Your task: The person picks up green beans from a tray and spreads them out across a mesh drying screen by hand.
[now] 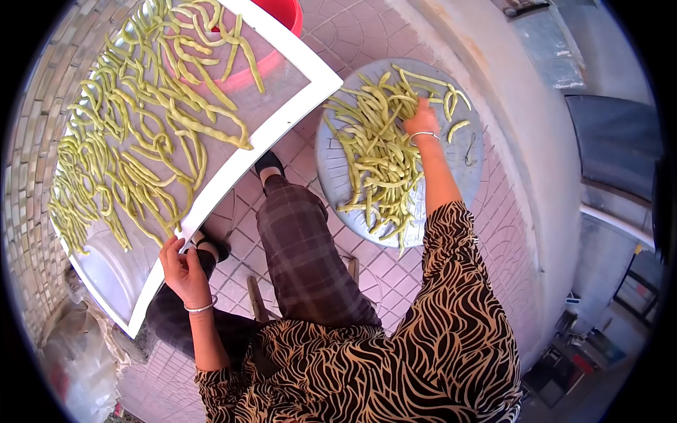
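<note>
My left hand [185,273] is at the near edge of a white-framed mesh screen [233,169], its fingers loosely bent and apart. Just beyond its fingertips lies the end of a green bean. Rows of long, pale green beans [151,116] are spread over the mesh. My right hand [423,121] reaches into a heap of green beans [381,134] on a round grey tabletop [451,158]. Its fingers are curled down around some of the beans and partly hidden among them. Each wrist has a silver bangle.
A red basin [285,14] stands beneath the far end of the screen. Between the screen and the round table are my legs [303,247] on pink paving [345,32]. Plastic bags [81,359] lie at lower left. A pale wall [543,176] runs along the right.
</note>
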`<state>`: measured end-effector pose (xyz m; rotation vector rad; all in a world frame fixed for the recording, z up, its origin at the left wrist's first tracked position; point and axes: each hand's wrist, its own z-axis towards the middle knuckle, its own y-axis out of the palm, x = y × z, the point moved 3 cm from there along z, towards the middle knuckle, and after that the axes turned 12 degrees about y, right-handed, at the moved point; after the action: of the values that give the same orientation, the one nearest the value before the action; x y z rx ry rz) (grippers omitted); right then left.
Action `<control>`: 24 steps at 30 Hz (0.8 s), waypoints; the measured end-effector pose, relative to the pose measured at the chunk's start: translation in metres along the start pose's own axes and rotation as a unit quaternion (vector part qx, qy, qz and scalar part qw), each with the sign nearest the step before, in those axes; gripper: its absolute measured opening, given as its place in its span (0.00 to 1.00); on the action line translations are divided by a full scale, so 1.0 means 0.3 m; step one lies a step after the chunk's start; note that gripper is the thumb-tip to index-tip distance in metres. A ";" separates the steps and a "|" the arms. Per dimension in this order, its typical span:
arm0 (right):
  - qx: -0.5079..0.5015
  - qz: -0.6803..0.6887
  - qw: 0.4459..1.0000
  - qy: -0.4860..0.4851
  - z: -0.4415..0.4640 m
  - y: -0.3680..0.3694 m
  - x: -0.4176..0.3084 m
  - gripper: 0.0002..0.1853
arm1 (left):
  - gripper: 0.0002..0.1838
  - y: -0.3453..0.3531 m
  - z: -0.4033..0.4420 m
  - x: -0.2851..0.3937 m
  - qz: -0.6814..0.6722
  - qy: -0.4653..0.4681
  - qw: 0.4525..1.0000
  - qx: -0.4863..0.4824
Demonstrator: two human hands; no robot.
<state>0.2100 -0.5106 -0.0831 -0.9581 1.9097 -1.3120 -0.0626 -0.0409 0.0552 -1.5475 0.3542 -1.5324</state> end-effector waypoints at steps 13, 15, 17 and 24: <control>0.006 0.168 0.986 -0.008 0.042 -0.058 0.129 0.38 | 0.12 -0.008 -0.009 0.010 -0.013 -0.004 1.000 0.012; -0.044 0.253 0.966 0.023 0.057 -0.075 0.177 0.40 | 0.13 -0.005 -0.018 0.005 -0.029 -0.001 1.000 0.010; -0.053 0.325 0.943 0.050 0.077 -0.085 0.220 0.40 | 0.13 0.000 -0.019 0.015 -0.038 0.003 0.999 0.008; -0.124 0.474 0.869 0.070 -0.010 -0.245 0.226 0.23 | 0.13 -0.020 -0.034 0.031 -0.061 0.001 0.998 0.018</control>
<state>0.1865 -0.5836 -0.0188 0.0596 2.2256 -0.5546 -0.0723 -0.0484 0.0640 -1.5648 0.2349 -1.6252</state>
